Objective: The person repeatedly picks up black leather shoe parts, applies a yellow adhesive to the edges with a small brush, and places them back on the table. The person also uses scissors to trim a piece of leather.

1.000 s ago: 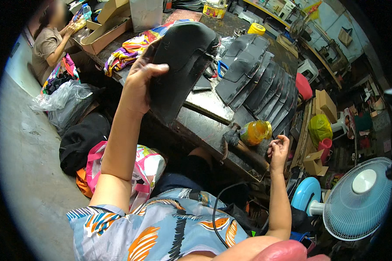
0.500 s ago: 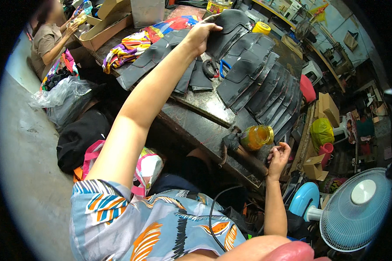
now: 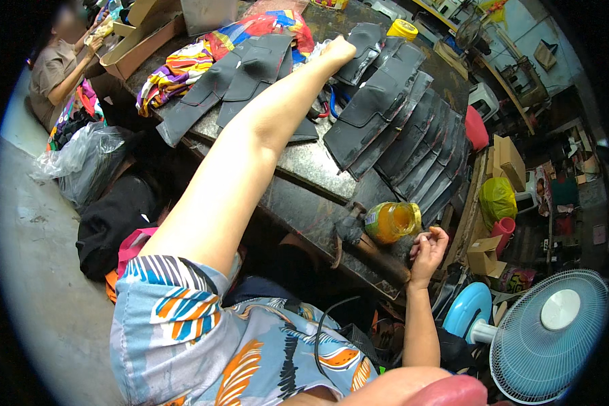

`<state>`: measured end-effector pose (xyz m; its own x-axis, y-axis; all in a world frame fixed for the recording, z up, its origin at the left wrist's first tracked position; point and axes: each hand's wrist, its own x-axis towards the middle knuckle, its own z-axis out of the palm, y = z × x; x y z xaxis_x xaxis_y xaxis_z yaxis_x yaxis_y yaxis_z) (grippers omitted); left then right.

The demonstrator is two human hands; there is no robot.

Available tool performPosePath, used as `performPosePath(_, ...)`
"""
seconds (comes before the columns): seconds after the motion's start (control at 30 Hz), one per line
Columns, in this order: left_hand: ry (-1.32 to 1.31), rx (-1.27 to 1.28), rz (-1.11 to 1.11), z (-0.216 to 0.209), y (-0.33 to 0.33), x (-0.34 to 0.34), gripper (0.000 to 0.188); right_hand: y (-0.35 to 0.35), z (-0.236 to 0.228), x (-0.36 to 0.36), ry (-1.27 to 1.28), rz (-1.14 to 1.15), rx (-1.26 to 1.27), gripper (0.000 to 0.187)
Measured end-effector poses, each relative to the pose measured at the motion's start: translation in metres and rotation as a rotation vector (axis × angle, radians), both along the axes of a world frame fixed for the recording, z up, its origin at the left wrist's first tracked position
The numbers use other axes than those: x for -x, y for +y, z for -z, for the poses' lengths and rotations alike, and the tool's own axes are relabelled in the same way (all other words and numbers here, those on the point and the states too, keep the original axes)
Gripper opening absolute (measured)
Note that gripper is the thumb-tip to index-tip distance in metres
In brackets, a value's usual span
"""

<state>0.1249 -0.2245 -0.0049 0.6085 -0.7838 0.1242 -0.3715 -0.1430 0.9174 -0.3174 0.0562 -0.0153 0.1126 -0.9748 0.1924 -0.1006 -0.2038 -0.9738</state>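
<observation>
My left arm stretches far across the bench, and its hand (image 3: 338, 53) is closed beside a black flat panel (image 3: 364, 49). Its fingers curl away from view, so what they hold, if anything, is hidden. More black panels, with curved flaps and seams, overlap in a fanned row (image 3: 413, 122) to the right; others (image 3: 254, 71) lie left of my forearm. Loosely curled and holding nothing visible, my right hand (image 3: 427, 256) is by the bench edge, close to a glass jar (image 3: 389, 223) of amber contents. Beside the jar lies a hammer (image 3: 372, 250) with a wooden handle.
Blue-and-red-handled scissors (image 3: 335, 101) lie partly under the panels. Colourful cloth (image 3: 183, 64) and a cardboard box (image 3: 142, 51) are at the far left, near another person (image 3: 57, 68). A yellow-lidded container (image 3: 402, 29) stands behind. A fan (image 3: 548, 331) is at lower right.
My left hand has moved slightly right and its fingers now look curled in. The black panel near it lies lower and farther right. My right hand's fingers have curled in a little.
</observation>
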Motion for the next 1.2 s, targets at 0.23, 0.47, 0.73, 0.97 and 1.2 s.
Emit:
performPosePath(0.23, -0.478, -0.182, 0.126, -0.025, 0.035, 0.008, 0.047, 0.000, 0.000, -0.001, 0.010, 0.011, 0.015, 0.022)
performPosePath(0.47, -0.590, 0.032, 0.208, -0.037, 0.096, 0.018, 0.056, -0.004, 0.004, 0.002, -0.020, 0.008, 0.012, 0.024)
performPosePath(0.73, -0.897, 0.487, 0.189, -0.013, 0.312, 0.063, 0.046, -0.006, 0.010, 0.006, -0.008, 0.012, 0.049, 0.024)
performPosePath(0.97, -0.857, 0.417, 0.132, 0.022, 0.345, 0.076, 0.044, -0.010, 0.013, 0.008, 0.035, 0.030, 0.051, 0.025)
performPosePath(1.2, -1.074, 0.236, 0.110, 0.028, 0.343, 0.079, 0.039, -0.015, 0.013, 0.008, 0.082, 0.041, 0.044, 0.022)
